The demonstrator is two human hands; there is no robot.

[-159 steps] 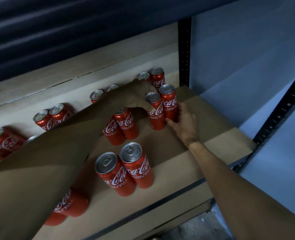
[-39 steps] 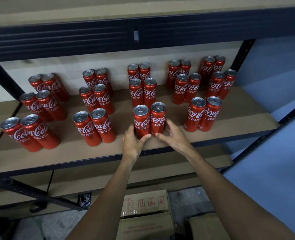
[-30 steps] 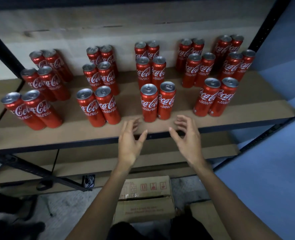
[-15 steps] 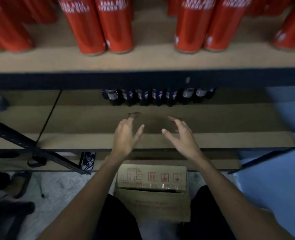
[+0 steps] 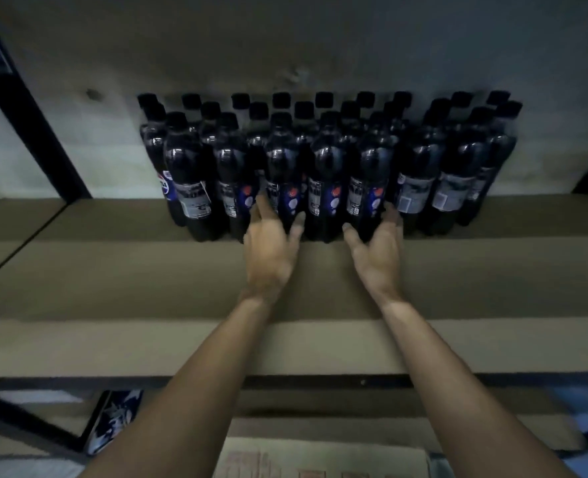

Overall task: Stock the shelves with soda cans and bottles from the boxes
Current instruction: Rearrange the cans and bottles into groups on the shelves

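1. The left hand (image 5: 270, 251) is released. Its fingers (image 5: 262, 211) are spread and fairly straight along the left side of a front-row bottle (image 5: 282, 188), with the thumb at that bottle's right. Nothing is clenched.
2. The right hand (image 5: 377, 251) mirrors it one bottle over. Its fingers (image 5: 393, 217) reach past the right side of a second front bottle (image 5: 368, 188), thumb to the left of its base, also released. Blur hides whether the tips actually touch the plastic.
3. Just beyond the fingers, the Pepsi bottles (image 5: 420, 174) stand upright with dark caps, packed several rows deep at the back of the shelf board (image 5: 113, 270). Bare board runs from the fingers back toward the person.
4. About a second ago both hands flanked a pair of Coca-Cola cans on the shelf above. They let go and dropped, and the view followed them down to this lower level. That suggests the can shelf is finished and attention has moved to the bottles, probably to square up or shift the front row rather than to fetch new stock.
5. Above the fingers is the underside of the upper shelf (image 5: 285, 36). Far to their left is a black upright (image 5: 33, 108). Below the wrists is a cardboard box (image 5: 320, 460), and down-left of it a patterned thing, possibly a shoe (image 5: 113, 422).
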